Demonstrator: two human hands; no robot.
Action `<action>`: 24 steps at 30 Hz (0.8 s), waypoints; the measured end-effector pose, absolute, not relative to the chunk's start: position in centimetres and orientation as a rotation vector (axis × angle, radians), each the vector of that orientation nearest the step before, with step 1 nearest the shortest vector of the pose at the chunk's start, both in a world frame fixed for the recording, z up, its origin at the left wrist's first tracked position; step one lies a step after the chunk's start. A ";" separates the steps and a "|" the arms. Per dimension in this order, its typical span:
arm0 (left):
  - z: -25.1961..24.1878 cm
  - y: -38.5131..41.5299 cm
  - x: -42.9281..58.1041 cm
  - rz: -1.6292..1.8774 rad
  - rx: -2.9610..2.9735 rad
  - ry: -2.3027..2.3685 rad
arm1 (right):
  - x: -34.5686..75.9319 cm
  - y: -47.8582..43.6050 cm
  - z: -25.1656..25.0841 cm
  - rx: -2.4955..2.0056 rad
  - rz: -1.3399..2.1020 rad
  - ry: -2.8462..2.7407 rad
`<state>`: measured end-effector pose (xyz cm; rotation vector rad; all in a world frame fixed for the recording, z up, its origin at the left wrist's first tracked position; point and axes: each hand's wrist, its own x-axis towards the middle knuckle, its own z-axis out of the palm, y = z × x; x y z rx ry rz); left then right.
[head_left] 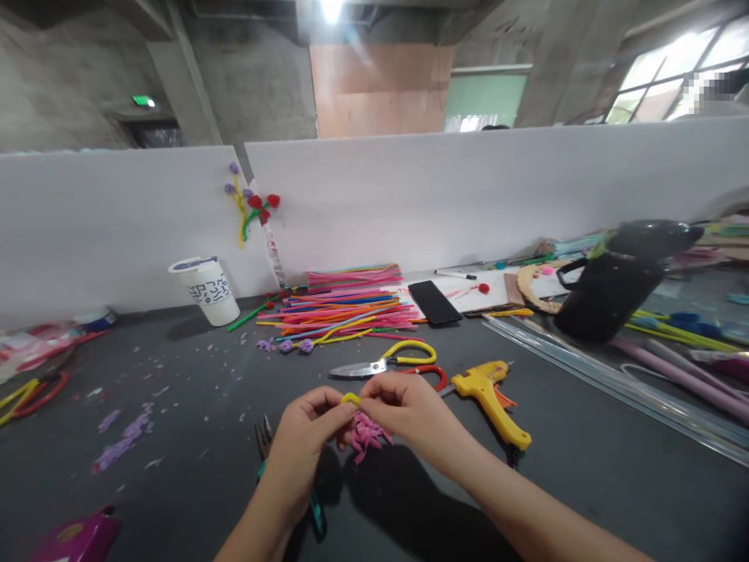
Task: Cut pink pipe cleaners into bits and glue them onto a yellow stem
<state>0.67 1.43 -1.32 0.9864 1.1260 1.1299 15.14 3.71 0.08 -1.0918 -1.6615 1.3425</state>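
Observation:
Between the fingertips of my left hand (304, 437) and my right hand (406, 406) is a short bent yellow pipe cleaner (350, 399). Both hands are closed in a pinch on it. Small pink pieces (370, 435) lie in a pile just below the fingers. Behind my right hand rest scissors (360, 369) with one yellow and one red handle, partly covered by that hand. A yellow glue gun (488, 398) lies to the right. Under my left wrist, pliers (317, 515) with teal handles are partly hidden.
Bundles of coloured pipe cleaners (345, 312) lie at the back, beside a black phone (434, 303). A white cup (211, 293) stands back left, a black jug (612, 285) back right. Purple scraps (126, 437) and a second pair of scissors (29, 396) lie left. A white partition (438, 203) closes the far side.

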 end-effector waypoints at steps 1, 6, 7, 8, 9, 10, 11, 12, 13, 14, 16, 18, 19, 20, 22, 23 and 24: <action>-1.2 1.4 0.6 1.099 0.964 1.100 | 15.2 3.7 0.1 -1.097 1.309 -1.695; -0.7 1.5 0.2 0.948 0.954 1.059 | 15.5 3.7 0.0 -1.094 1.237 -1.871; -0.6 1.5 0.2 0.920 0.960 1.075 | 15.5 3.7 0.0 -1.092 1.221 -1.897; -0.6 1.5 0.2 0.899 0.966 1.095 | 15.5 3.7 -0.1 -1.094 1.205 -1.915; -0.6 1.5 0.2 0.889 0.971 1.116 | 15.5 3.6 -0.2 -1.097 1.191 -1.930; -0.6 1.5 0.2 0.890 0.974 1.134 | 15.5 3.6 -0.3 -1.098 1.181 -1.942; -0.6 1.5 0.3 0.892 0.973 1.144 | 15.5 3.6 -0.4 -1.098 1.174 -1.950; -0.7 1.5 0.3 0.891 0.969 1.144 | 15.4 3.6 -0.4 -1.095 1.170 -1.955; -0.7 1.5 0.3 0.888 0.966 1.138 | 15.4 3.6 -0.5 -1.091 1.168 -1.955; -0.8 1.6 0.3 0.893 0.971 1.131 | 15.4 3.6 -0.5 -1.088 1.168 -1.948; -0.9 1.6 0.3 0.949 1.042 1.135 | 15.5 3.7 -0.4 -1.092 1.180 -1.918; -0.9 1.6 0.1 1.048 1.259 1.191 | 15.6 3.9 -0.4 -1.102 1.210 -1.873; -0.9 1.6 0.1 1.091 1.424 1.236 | 15.6 4.1 -0.4 -1.109 1.235 -1.848; -0.9 1.5 0.0 1.114 1.608 1.280 | 15.7 4.2 -0.4 -1.116 1.269 -1.819; -0.9 1.4 -0.1 1.110 1.950 1.331 | 15.8 4.4 -0.3 -1.127 1.362 -1.747; -0.9 1.3 -0.2 1.105 2.077 1.335 | 15.8 4.4 -0.3 -1.126 1.404 -1.714; -0.9 1.2 -0.3 1.105 2.167 1.329 | 15.8 4.4 -0.2 -1.125 1.434 -1.690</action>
